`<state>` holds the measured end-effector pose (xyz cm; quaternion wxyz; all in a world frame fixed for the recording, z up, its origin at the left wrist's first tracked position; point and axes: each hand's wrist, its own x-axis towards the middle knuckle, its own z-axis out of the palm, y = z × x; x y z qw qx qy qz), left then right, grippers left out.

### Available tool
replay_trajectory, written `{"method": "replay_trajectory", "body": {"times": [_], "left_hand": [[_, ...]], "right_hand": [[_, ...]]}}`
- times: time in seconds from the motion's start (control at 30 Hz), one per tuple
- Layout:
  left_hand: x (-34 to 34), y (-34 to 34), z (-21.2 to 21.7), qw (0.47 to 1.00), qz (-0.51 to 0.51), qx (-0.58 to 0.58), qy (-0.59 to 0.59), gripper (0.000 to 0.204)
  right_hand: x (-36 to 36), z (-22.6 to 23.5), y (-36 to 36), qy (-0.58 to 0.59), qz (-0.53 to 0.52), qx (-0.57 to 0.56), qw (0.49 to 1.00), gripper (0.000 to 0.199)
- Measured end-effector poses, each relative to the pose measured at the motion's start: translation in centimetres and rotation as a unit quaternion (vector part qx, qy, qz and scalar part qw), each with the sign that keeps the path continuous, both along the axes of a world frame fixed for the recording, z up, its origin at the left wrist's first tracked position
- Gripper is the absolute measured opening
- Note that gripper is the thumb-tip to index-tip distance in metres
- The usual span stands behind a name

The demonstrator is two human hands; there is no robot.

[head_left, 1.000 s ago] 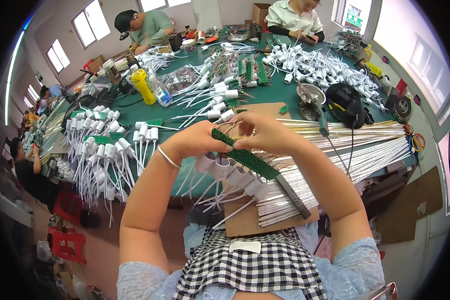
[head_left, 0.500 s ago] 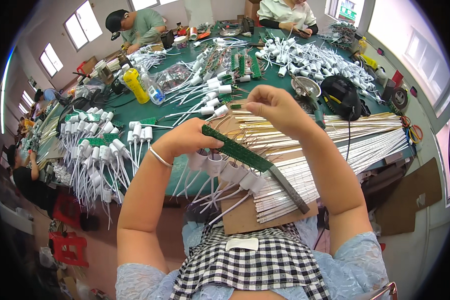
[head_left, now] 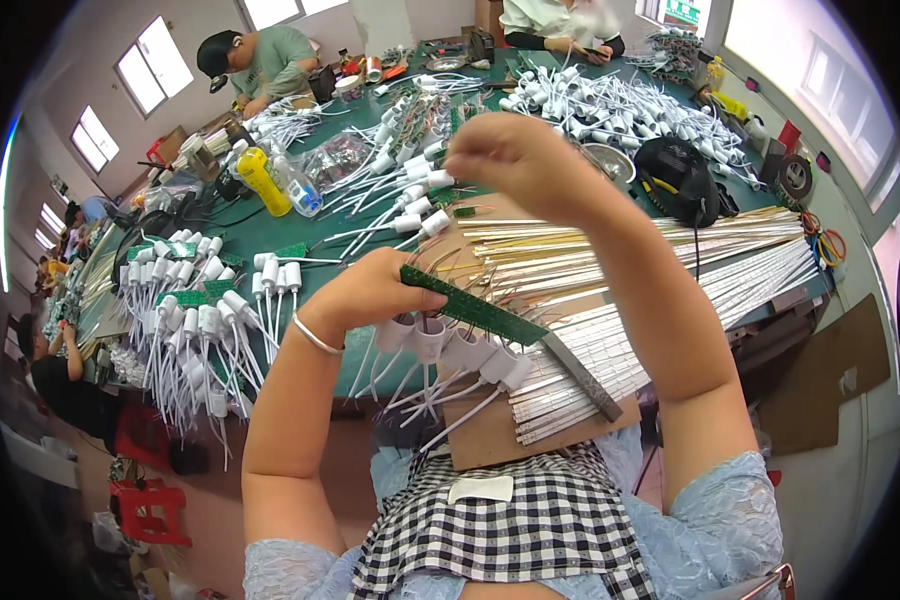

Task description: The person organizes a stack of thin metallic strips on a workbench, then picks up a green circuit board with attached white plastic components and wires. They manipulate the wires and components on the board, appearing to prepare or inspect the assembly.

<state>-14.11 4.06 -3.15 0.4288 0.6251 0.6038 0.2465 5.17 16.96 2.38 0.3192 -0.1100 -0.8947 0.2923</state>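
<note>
My left hand [head_left: 375,295] is closed on the left end of a long green circuit board [head_left: 485,312], thumb on top. White cylindrical caps [head_left: 460,347] with white cables hang below the board, and thin wires stick up along its far edge. A dark grey metal bar [head_left: 582,378] meets the board's right end and lies slanted over pale strips. Raised above the table's middle, my right hand [head_left: 515,165] has curled fingers smeared by motion; whether anything is in them cannot be made out. A small green board piece [head_left: 465,211] lies just below that hand.
Silvery strips [head_left: 590,370] and yellowish strips [head_left: 620,240] cover the right side. Wired white caps are heaped at left [head_left: 185,320] and far right [head_left: 630,110]. A yellow bottle [head_left: 263,182] and a black bag [head_left: 678,180] stand behind. Two people work across the table.
My right hand has risen up and left, away from the small green board piece. My left hand keeps its hold on the circuit board. The view has shifted slightly.
</note>
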Motion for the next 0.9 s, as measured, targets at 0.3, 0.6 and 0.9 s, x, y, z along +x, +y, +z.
{"method": "replay_trajectory", "body": {"times": [0.3, 0.6, 0.9], "left_hand": [[0.6, 0.1, -0.3, 1.000, 0.011, -0.008, -0.011, 0.012], [0.9, -0.7, -0.4, 0.999, 0.032, -0.027, -0.018, 0.008], [-0.3, -1.3, -0.8, 0.998, 0.046, -0.015, -0.040, 0.011]], "right_hand": [[1.9, -6.4, -1.7, -0.120, 0.102, -0.126, 0.979, 0.019], [5.1, -6.3, -1.0, 0.019, 0.052, -0.221, 0.974, 0.025], [6.6, -5.6, 0.4, 0.167, -0.045, -0.245, 0.954, 0.011]]}}
